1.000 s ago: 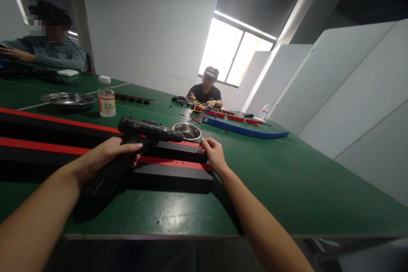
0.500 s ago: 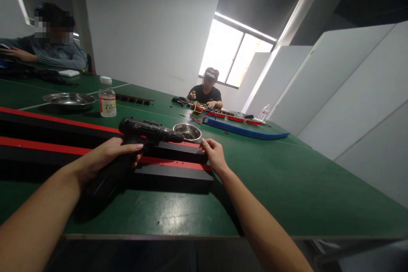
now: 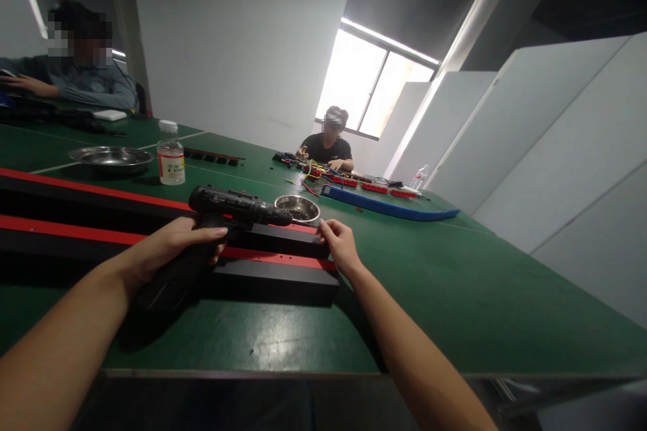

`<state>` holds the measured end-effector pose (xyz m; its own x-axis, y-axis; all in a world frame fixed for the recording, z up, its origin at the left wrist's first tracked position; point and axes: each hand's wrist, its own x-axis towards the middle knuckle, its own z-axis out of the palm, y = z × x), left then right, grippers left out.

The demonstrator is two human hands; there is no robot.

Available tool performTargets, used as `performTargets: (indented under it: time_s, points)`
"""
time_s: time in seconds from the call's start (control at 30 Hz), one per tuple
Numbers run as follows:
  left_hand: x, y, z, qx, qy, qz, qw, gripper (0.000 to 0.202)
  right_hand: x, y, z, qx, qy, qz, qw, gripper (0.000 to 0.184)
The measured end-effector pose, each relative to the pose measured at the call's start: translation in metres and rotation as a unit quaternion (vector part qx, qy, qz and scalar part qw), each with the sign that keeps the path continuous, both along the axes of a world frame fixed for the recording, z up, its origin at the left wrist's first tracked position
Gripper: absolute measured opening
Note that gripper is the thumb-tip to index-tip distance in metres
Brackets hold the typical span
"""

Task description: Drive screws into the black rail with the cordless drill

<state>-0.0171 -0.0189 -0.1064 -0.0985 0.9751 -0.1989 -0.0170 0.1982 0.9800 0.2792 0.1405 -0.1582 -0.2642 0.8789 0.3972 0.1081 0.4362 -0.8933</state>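
Observation:
A black cordless drill [image 3: 225, 207] lies level in my left hand [image 3: 164, 246], its handle gripped and its chuck pointing right. My right hand [image 3: 340, 242] is pinched at the tip of the drill's bit; whether a small part sits between the fingers is too fine to make out. Below the drill run two long black bars with red top faces, the farther bar [image 3: 288, 240] and the nearer bar [image 3: 273, 283]. Just behind the bit stands a small steel bowl [image 3: 297, 200] with small dark pieces in it.
On the green table [image 3: 455, 296] are a clear bottle with a white cap [image 3: 171, 155], a steel dish [image 3: 111, 160] and a long blue strip [image 3: 389, 205]. Coloured wires [image 3: 316, 174] lie before a person [image 3: 331, 145] at the far side. Another person [image 3: 96, 87] sits at the left.
My hands and the drill stay almost in place. At the far side, the person's raised hand has shifted slightly.

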Motion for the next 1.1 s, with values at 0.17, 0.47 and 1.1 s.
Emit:
performTargets:
  time_s: [0.17, 0.47, 1.1]
  points:
    - [-0.0019, 0.0004, -0.001, -0.017, -0.027, -0.028, 0.999, 0.033, 0.0002, -0.0018, 0.0009, 0.002, -0.014, -0.006, 1.0, 0.047]
    - [-0.0022, 0.0018, -0.002, -0.003, -0.017, -0.031, 0.999, 0.034, 0.0, -0.0017, 0.0, 0.009, -0.015, -0.006, 1.0, 0.046]
    - [-0.0057, 0.0044, -0.0036, 0.014, 0.031, -0.031, 0.999, 0.033, -0.0041, -0.0017, -0.0045, 0.039, -0.045, 0.002, 0.998, 0.048]
